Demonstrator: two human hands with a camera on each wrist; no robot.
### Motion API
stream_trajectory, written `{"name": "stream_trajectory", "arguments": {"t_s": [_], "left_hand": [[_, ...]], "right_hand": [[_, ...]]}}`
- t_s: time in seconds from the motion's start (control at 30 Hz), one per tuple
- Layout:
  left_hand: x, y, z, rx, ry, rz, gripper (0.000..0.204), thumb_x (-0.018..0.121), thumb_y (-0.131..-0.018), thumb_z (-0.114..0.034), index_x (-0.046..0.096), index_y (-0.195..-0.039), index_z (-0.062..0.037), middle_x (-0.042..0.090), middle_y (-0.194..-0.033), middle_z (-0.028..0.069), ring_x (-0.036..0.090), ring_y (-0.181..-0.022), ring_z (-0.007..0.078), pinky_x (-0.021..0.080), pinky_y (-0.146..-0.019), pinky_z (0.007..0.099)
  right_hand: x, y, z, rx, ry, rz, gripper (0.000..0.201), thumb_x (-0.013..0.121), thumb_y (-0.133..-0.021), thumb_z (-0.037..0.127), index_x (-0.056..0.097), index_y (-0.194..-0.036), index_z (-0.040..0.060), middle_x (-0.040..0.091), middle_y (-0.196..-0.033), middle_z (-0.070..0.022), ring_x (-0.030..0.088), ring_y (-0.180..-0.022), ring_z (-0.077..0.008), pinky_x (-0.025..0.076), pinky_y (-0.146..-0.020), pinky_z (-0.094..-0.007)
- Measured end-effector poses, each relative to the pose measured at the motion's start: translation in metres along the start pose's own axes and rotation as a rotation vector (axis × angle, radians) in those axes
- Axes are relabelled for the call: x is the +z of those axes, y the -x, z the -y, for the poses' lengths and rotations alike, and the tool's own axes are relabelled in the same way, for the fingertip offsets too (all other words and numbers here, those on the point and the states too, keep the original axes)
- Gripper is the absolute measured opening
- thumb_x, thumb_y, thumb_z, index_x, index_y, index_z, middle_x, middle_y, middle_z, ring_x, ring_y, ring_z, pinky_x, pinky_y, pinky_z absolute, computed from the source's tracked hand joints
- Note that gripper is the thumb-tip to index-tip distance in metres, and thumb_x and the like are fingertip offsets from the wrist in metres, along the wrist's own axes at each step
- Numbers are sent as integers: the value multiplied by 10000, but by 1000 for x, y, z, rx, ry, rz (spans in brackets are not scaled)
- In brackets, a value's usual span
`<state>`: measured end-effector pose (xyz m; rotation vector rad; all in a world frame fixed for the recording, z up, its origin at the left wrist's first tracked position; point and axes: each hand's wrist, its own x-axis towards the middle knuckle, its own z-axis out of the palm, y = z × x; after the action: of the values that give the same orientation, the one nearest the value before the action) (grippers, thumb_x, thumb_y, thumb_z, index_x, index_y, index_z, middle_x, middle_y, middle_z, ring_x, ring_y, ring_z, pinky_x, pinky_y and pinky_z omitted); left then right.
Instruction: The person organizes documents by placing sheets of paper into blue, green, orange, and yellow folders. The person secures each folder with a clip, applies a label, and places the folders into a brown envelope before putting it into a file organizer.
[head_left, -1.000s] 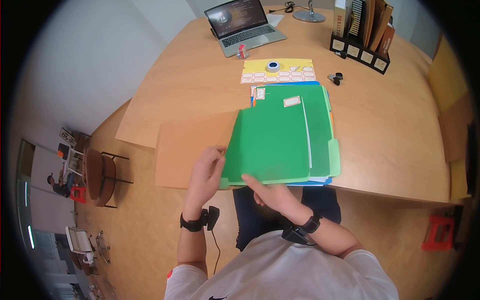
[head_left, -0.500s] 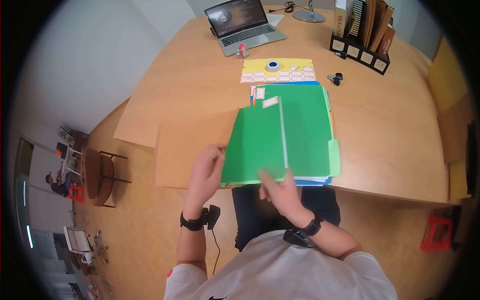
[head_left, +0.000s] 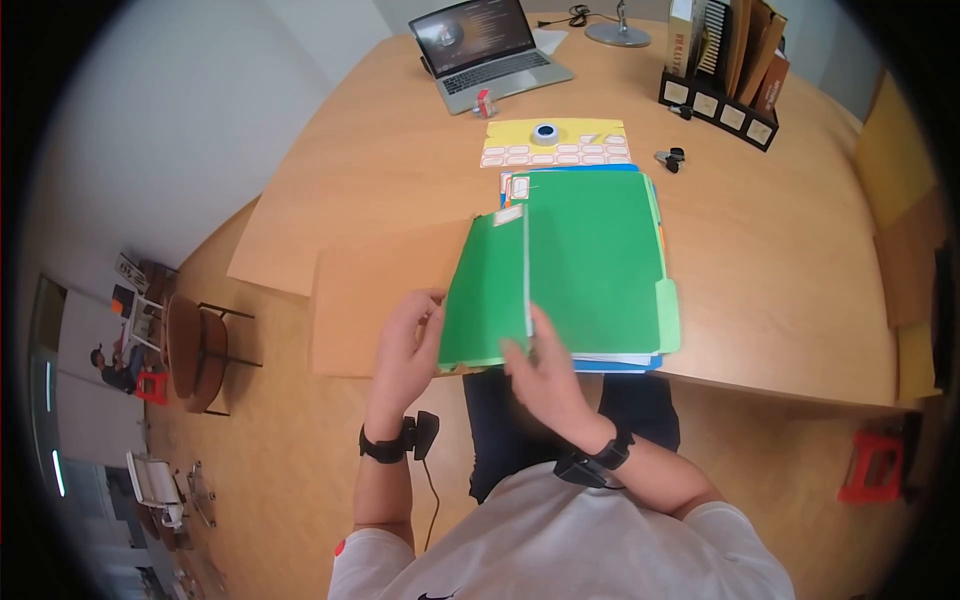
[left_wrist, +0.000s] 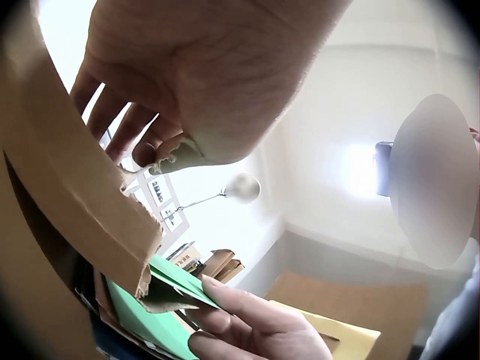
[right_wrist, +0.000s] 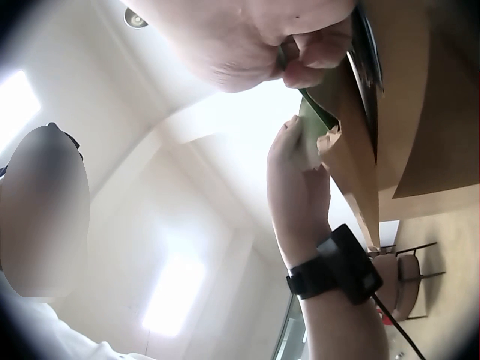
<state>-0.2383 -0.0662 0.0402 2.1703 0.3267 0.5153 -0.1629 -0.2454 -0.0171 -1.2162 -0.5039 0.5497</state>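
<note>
A green folder (head_left: 483, 290) with a white label near its top stands partly in the mouth of a brown paper envelope (head_left: 385, 300). The left hand (head_left: 408, 345) pinches the envelope's torn edge (left_wrist: 150, 255), thumb and fingers curled round it. At the folder's lower right edge, the right hand (head_left: 548, 385) grips it between thumb and fingers; the right wrist view has this hand (right_wrist: 262, 37) above the envelope opening. Beneath lies another green folder (head_left: 600, 270) on a stack with blue and white edges.
Behind the stack lies a yellow sheet (head_left: 510, 130) of labels with a tape roll (head_left: 545, 134) on it. Farther back are a laptop (head_left: 490, 70), a lamp base (head_left: 617, 35), a black clip (head_left: 672, 158) and a book rack (head_left: 718, 112).
The right hand has moved left along with the labelled green folder's right edge, so more of the folder is inside the envelope. The left hand has stayed at the envelope.
</note>
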Motion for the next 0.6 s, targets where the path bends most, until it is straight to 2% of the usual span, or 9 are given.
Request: {"name": "stream_trajectory", "arguments": {"t_s": [0.07, 0.17, 0.33, 0.43, 0.53, 0.6], "left_hand": [[1, -1, 1, 14, -20, -3, 153, 525, -1031, -61, 581, -924, 33, 689, -1135, 125, 623, -922, 192, 495, -867, 318], [-1, -1, 1, 46, -70, -1, 136, 525, -1025, -66, 566, -943, 34, 681, -1108, 156, 643, -935, 266, 511, -857, 348], [-2, 2, 6, -5, -17, -17, 141, 529, -1025, -68, 572, -942, 37, 682, -1112, 157, 647, -933, 276, 514, -850, 349], [-2, 4, 6, 2, -6, -20, 142, 531, -1026, -69, 574, -942, 38, 681, -1109, 157, 645, -927, 278, 513, -847, 348], [0, 4, 4, 14, -14, -22, 140, 532, -1025, -66, 577, -947, 40, 678, -1102, 156, 641, -917, 278, 512, -846, 347], [1, 4, 3, 15, -23, -22, 136, 533, -1025, -65, 580, -953, 40, 675, -1096, 154, 638, -909, 278, 512, -846, 347]], "right_hand": [[10, -5, -5, -31, 113, 104, 578, 590, -1013, 87, 326, -1516, -23, 592, -856, -38, 517, -630, -108, 415, -562, -272], [15, -11, -17, -42, 181, 210, 685, 631, -990, 127, 267, -1550, -26, 514, -668, -66, 512, -579, -139, 406, -546, -319], [10, -1, 8, -60, 349, 106, 714, 612, -1000, 146, 230, -1580, -21, 507, -616, -93, 517, -530, -212, 419, -547, -355], [7, 0, -2, -151, 492, 155, 660, 585, -1009, 174, 284, -1563, -22, 561, -643, -122, 574, -547, -277, 447, -553, -391], [10, -1, 1, -168, 608, 200, 621, 564, -1014, 227, 340, -1541, -16, 617, -676, -154, 624, -579, -335, 483, -557, -436], [13, -4, -9, -302, 767, 188, 604, 557, -1012, 253, 372, -1520, -16, 626, -667, -179, 641, -603, -361, 502, -559, -457]]}}
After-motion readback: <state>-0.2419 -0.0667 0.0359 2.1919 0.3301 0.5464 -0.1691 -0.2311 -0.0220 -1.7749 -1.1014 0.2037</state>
